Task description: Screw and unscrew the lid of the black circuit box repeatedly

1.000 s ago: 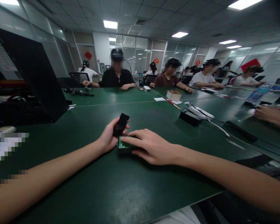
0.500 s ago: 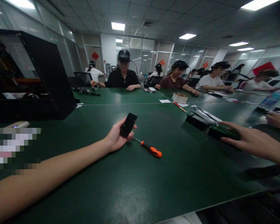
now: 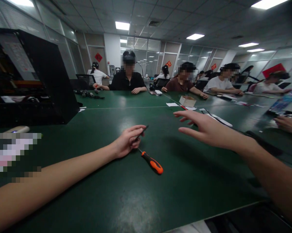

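Note:
My left hand [image 3: 126, 141] rests on the green table [image 3: 126, 194] and grips a thin flat black piece [image 3: 142, 133], which I see edge-on. An orange-and-black screwdriver [image 3: 151, 162] lies on the table just right of that hand, its tip pointing toward it. My right hand [image 3: 205, 129] hovers above the table to the right, fingers spread and holding nothing. It is level with the left hand and apart from it.
A black open case [image 3: 39, 81] stands at the left. A small cardboard box [image 3: 187, 101], papers and black-and-white devices [image 3: 218, 120] lie at the right. Several people sit along the far side. Another person's hand [image 3: 288, 124] rests at the right edge.
My right hand carried the green board off to the right, set it down and has come back empty toward the middle. My left hand has turned the black piece flat. The screwdriver came into view.

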{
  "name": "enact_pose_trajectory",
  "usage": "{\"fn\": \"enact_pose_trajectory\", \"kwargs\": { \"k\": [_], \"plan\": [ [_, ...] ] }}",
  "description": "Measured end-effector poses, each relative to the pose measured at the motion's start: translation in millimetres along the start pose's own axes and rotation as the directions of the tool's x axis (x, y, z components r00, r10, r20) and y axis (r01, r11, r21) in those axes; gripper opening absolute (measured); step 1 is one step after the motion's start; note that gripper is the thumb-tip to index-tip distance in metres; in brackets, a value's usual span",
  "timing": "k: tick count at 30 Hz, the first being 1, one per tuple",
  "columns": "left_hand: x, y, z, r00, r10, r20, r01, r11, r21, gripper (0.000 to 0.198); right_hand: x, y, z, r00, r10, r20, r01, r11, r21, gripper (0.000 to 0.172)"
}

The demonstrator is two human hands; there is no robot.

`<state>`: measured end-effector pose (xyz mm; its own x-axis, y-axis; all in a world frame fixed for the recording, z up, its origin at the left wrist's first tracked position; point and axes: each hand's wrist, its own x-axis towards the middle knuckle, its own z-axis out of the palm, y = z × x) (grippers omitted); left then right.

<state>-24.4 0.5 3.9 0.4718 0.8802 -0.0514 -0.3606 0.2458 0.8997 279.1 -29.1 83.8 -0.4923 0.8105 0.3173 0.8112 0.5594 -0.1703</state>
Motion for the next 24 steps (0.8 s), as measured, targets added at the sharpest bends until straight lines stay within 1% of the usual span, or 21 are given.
{"fn": "enact_pose_trajectory", "kwargs": {
  "k": [2,3,5,6,7,8,10,12,15,17,19,22,24],
  "plan": [
    [-2,-5,1.0,0.997,0.013,0.082,-0.023,0.991,0.129,0.035,24,-35,6,0.987,-0.154,0.045,0.148,0.984,0.103,0.062],
    [-2,-7,1.5,0.992,0.013,0.126,-0.035,0.985,0.168,0.036,32,-49,10,0.967,-0.235,0.095,0.223,0.967,0.123,0.059],
    [-3,-11,2.2,0.981,0.026,0.194,-0.068,0.975,0.213,0.035,44,-70,20,0.903,-0.365,0.228,0.338,0.929,0.149,0.052],
    [-3,-12,2.3,0.977,0.027,0.210,-0.074,0.972,0.222,0.033,47,-77,26,0.871,-0.398,0.287,0.371,0.917,0.146,0.049],
    [-3,-12,2.3,0.977,0.027,0.214,-0.075,0.972,0.223,0.030,49,-82,31,0.851,-0.409,0.329,0.388,0.912,0.130,0.046],
    [-2,-13,2.3,0.977,0.022,0.211,-0.069,0.973,0.219,0.028,50,-84,37,0.846,-0.403,0.349,0.393,0.914,0.103,0.044],
    [-2,-12,2.3,0.979,-0.001,0.205,-0.040,0.980,0.196,0.028,48,-83,46,0.862,-0.367,0.350,0.379,0.925,0.038,0.040],
    [-2,-11,2.2,0.979,-0.037,0.200,0.003,0.986,0.169,0.035,44,-76,51,0.882,-0.341,0.326,0.365,0.931,-0.013,0.040],
    [-1,-10,0.6,0.981,-0.084,0.175,0.064,0.991,0.118,0.045,32,-62,54,0.898,-0.310,0.312,0.356,0.929,-0.102,0.043],
    [0,-11,-1.1,0.982,-0.095,0.164,0.078,0.991,0.109,0.047,25,-57,55,0.904,-0.293,0.312,0.356,0.919,-0.167,0.044],
    [2,-12,-2.5,0.981,-0.096,0.171,0.074,0.989,0.131,0.045,18,-57,56,0.904,-0.303,0.302,0.374,0.902,-0.216,0.045],
    [2,-15,-2.1,0.980,-0.067,0.185,0.032,0.982,0.186,0.040,9,-59,53,0.907,-0.340,0.249,0.400,0.879,-0.259,0.041],
    [1,-16,-0.5,0.981,-0.043,0.191,0.001,0.977,0.215,0.036,-1,-50,44,0.930,-0.309,0.199,0.352,0.904,-0.243,0.041]
  ]
}}
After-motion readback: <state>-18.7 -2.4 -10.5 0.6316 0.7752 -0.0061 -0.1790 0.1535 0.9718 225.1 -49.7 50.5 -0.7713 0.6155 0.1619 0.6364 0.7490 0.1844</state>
